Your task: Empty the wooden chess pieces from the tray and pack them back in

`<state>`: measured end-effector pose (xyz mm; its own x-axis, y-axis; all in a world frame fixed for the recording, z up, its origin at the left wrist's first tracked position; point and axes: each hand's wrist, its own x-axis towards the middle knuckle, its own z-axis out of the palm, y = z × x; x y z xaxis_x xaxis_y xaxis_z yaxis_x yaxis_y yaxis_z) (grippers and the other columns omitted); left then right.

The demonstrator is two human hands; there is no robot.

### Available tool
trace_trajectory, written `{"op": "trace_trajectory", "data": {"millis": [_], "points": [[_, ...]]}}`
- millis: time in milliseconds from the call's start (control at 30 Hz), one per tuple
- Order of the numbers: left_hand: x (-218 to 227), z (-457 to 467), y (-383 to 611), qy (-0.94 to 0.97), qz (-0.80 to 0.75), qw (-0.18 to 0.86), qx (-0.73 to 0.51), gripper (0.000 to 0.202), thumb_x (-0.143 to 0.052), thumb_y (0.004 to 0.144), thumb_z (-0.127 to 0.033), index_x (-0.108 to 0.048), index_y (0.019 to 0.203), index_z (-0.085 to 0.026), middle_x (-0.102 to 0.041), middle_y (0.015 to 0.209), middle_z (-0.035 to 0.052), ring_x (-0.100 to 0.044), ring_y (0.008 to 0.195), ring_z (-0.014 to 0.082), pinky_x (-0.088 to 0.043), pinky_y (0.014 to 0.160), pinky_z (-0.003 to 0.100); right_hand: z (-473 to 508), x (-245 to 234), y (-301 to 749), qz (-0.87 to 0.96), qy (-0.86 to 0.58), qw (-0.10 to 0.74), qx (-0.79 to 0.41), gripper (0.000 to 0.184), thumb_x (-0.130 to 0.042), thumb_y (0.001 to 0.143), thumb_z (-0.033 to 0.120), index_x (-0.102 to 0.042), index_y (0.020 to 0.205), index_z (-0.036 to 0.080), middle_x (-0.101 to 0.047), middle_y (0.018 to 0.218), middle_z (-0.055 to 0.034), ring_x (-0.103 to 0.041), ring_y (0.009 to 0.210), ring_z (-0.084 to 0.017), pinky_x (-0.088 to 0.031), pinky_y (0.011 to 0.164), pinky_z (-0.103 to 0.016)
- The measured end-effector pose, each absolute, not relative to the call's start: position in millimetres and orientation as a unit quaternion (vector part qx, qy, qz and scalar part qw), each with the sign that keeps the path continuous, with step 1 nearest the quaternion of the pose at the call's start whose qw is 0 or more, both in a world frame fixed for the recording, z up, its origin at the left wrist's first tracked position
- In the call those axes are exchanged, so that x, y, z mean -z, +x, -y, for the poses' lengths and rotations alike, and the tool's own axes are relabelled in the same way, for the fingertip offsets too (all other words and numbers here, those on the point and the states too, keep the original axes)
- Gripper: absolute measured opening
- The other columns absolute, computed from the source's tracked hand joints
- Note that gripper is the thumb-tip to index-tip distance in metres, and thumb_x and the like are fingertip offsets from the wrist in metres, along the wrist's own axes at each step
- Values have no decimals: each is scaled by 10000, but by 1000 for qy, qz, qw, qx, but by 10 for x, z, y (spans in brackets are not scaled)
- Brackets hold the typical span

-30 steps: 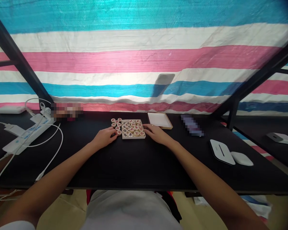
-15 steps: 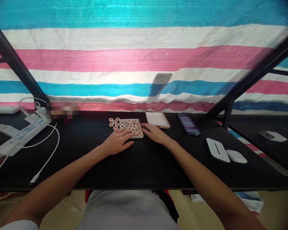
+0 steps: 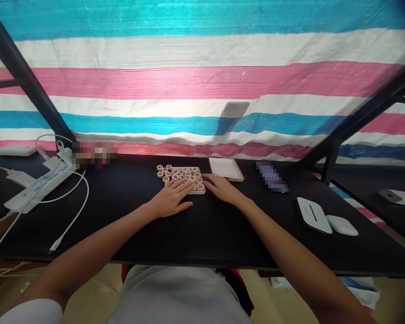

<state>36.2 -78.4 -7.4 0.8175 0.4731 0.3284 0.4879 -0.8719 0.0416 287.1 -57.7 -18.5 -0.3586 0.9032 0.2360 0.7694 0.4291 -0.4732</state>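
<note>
A shallow white box [image 3: 198, 192] filled with round Chinese chess pieces [image 3: 186, 172] stands on the black table. Across its front left part lies my left hand [image 3: 170, 198], fingers stretched out over the pieces and thumb apart; some pieces are hidden beneath it. My right hand [image 3: 222, 188] rests at the box's right side, its fingers extended and the fingertips by the box wall. Several loose chess pieces [image 3: 164, 173] lie on the table just left of the box. Behind my right hand sits the box lid [image 3: 225, 168], its white inside facing up.
At the left are a white power strip [image 3: 37, 189] and white cables [image 3: 70, 225]. A blurred phone-like object [image 3: 272, 177] lies right of the lid. Farther right are a flat white device [image 3: 313, 215] and a rounded white case [image 3: 342, 225]. Striped sheeting [image 3: 189, 81] hangs behind the table.
The whole view has shifted slightly, so things appear a little farther right. Both hands keep nearly the same place at the box.
</note>
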Motion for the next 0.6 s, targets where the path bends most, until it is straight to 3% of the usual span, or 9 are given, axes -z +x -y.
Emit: {"op": "trace_trajectory", "data": {"millis": [133,400,600], "points": [[92,763,369,-959,237,14,155,523,-351,971,-473,-415,1397,-176,-463,1429,62,-329,1355,266,-246,1112,422,570,194,2879,813,-514,235,-142,340,-443,943,305,-553,1239,180,-652,1134,-114,-611,1040,-233,-458,934,-392],[35,712,261,-950,236,-4,204,405,-385,976,-410,-588,1219,-158,-617,1247,64,-474,1198,229,-333,1046,389,590,153,2871,810,-523,221,-146,346,-425,953,312,-545,1247,175,-642,1171,-119,-608,1062,-232,-454,941,-384],[-18,700,196,-949,246,-15,198,373,-394,976,-395,-612,1180,-171,-647,1173,59,-501,1136,222,-364,1012,390,585,159,2870,808,-523,224,-152,346,-438,947,309,-542,1250,176,-645,1164,-110,-607,1058,-229,-449,951,-381]]}}
